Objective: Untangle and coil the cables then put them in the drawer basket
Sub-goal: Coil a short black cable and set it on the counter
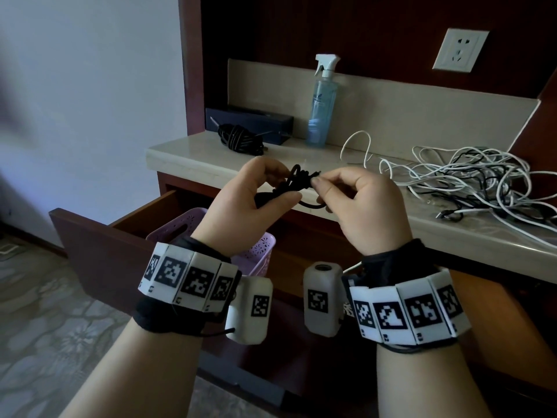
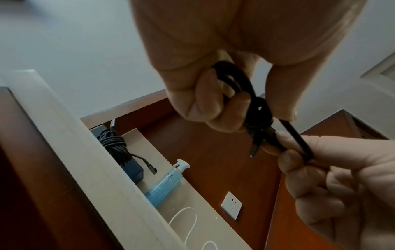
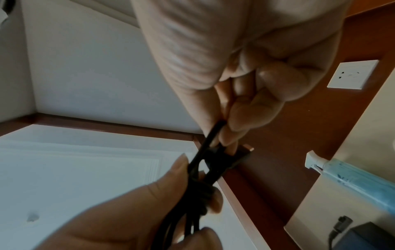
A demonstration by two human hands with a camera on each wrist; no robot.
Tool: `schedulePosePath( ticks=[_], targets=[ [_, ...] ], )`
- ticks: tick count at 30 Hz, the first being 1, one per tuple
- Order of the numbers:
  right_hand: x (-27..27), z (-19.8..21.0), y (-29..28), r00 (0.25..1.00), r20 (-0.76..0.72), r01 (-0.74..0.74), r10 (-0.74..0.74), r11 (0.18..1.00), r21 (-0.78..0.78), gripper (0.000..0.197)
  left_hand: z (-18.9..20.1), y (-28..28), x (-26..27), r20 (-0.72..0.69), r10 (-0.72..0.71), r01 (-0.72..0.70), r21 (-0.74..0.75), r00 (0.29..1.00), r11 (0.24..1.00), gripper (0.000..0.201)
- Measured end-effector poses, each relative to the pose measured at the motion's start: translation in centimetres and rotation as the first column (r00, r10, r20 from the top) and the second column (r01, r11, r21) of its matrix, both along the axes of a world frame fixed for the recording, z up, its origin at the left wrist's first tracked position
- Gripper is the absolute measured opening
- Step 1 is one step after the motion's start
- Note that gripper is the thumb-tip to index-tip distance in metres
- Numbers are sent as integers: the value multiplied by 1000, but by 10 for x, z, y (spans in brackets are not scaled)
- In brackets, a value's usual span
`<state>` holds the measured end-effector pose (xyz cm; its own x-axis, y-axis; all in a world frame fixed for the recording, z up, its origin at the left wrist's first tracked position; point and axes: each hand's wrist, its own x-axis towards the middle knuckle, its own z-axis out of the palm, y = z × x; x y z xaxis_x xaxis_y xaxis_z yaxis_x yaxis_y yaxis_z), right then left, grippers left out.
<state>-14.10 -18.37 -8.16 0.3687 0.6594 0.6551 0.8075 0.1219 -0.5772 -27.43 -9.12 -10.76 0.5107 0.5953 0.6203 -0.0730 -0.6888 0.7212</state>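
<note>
Both hands work one black cable [image 1: 291, 184]: left hand [image 1: 253, 200] grips the coil, right hand [image 1: 358, 203] pinches its loose end. Next, tuck that end, then lower it into the near-left basket [image 1: 193, 218].

A beige countertop [image 1: 193, 164] carried a coiled black cable [image 1: 239, 139] at ten o'clock, a spray bottle [image 1: 322, 110] at twelve, and tangled white and black cables [image 1: 470, 179] at two.

The left hand [image 1: 247, 203] and wrist bands hide most of the purple basket [image 1: 259, 251], the tangled cables [image 1: 482, 179] run off the head view's right edge, and the black cable [image 3: 205, 167] is blurred in the right wrist view.
</note>
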Motion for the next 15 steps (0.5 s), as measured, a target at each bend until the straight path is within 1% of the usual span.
schedulePosePath(
  ticks=[2,5,7,9,10,12,14,15],
  targets=[
    [-4,-1,0,996,-60,-70,70,998,4,7,-2,0,-1,80,-45,54,-118,996,992,20],
    [-10,0,1,945,-252,-206,207,978,31,4,-3,2,-1,283,-121,210,-310,952,927,17],
    [-12,-1,2,892,-362,-270,270,962,51,7,-3,1,0,363,-142,284,-375,921,883,12],
    [-13,-2,3,858,-417,-305,300,951,56,11,-1,0,0,400,-161,331,-405,902,852,10],
    [-12,-2,4,858,-417,-307,301,950,54,12,-1,0,0,412,-168,348,-411,895,843,9],
    [-11,-2,4,885,-375,-282,276,959,40,10,-1,0,0,423,-175,362,-416,889,834,7],
    [-9,0,2,915,-316,-257,251,966,23,9,-1,2,-3,384,-201,356,-390,901,849,10],
    [-8,1,0,927,-286,-250,244,968,15,11,0,3,-4,339,-220,342,-361,915,867,14]
  ],
)
